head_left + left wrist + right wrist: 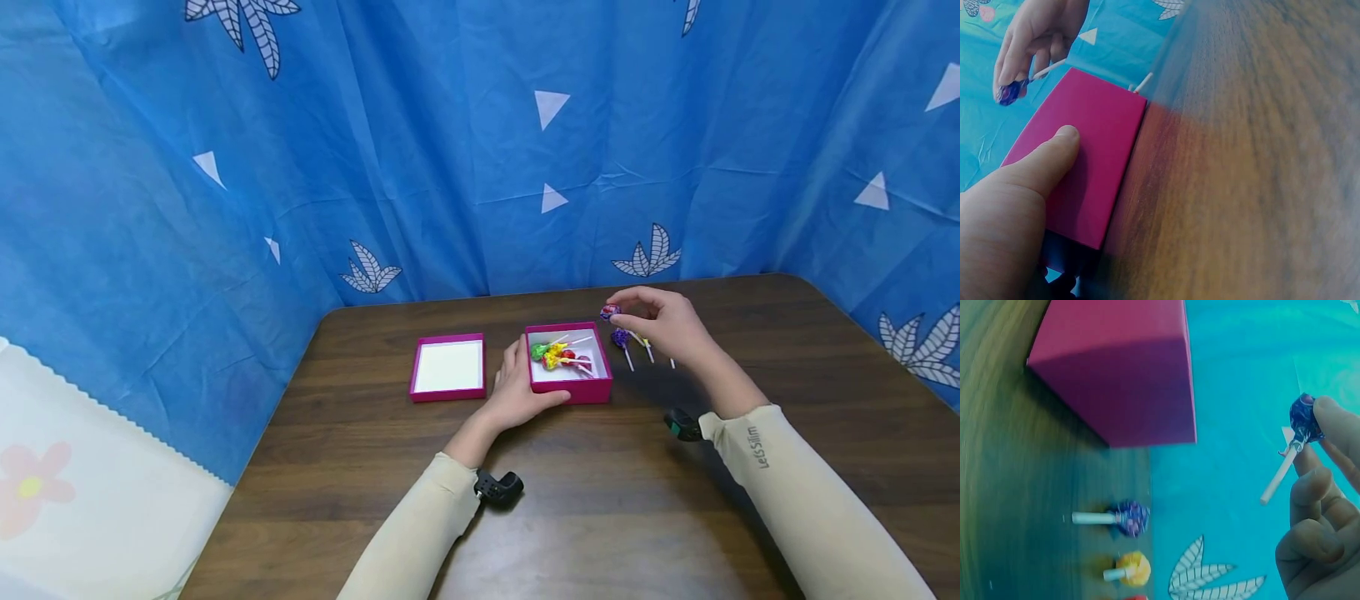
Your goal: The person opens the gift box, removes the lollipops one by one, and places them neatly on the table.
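Note:
Between thumb and fingertips my right hand pinches a purple-wrapped lollipop by its candy head. Its white stick points free in the right wrist view. The hand is raised just right of a pink box. My left hand grips the box's near left corner, thumb flat on the front wall and fingers along the left side. Inside the box lie several lollipops in green, yellow and red. On the table under my right hand are a purple lollipop, a yellow lollipop and a red one cut off by the frame.
The pink lid lies left of the box, white inside up. The brown wooden table ends at a blue patterned curtain behind it. A white cloth with a flower hangs at the left.

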Action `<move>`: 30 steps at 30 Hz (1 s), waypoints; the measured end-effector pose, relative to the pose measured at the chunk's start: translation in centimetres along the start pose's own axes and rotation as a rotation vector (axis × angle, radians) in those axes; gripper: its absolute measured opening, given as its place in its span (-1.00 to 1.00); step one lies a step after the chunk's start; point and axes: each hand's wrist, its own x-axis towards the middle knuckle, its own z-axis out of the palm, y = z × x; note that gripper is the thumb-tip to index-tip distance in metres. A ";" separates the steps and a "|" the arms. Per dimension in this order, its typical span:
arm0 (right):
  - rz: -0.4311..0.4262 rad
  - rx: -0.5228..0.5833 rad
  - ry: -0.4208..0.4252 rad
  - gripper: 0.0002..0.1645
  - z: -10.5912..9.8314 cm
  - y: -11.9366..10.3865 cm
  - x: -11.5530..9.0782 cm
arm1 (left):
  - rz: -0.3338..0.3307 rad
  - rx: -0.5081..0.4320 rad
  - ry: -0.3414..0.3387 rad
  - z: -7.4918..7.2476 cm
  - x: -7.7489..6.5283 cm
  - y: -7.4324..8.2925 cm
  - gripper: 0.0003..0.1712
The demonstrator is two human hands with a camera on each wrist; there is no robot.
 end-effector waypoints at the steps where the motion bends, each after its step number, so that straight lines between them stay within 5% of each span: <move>1: 0.009 -0.002 0.011 -0.55 -0.3 0.2 -0.1 | 0.000 0.002 0.000 0.0 0.0 0.0 0.43; 19: 0.144 -0.052 0.165 -0.39 -3.9 5.0 -1.2 | 0.007 0.003 -0.006 0.0 0.0 -0.2 0.44; 30: 0.225 -0.052 0.145 -0.30 -4.3 8.1 -1.7 | 0.004 -0.005 -0.012 -0.1 -0.1 0.0 0.43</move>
